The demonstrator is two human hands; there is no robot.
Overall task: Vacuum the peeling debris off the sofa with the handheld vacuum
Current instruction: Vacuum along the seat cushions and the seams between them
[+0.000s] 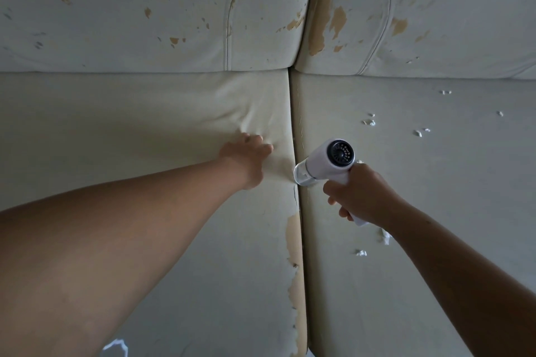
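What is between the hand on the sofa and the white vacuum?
Head view: just the narrow gap between the two cream sofa seat cushions lies between the left hand and white handheld vacuum.

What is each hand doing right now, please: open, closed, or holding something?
Left hand: on the left seat cushion, pressing or pinching its cover; cannot be told.
Right hand: grips the handheld vacuum.

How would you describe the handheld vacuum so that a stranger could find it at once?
On the sofa, find the seam down the middle of the seat. Right of it, the right hand grips the handheld vacuum, its clear front end down at the seam. It alone is a white device with a round black vent; the flakes nearby are tiny scraps.
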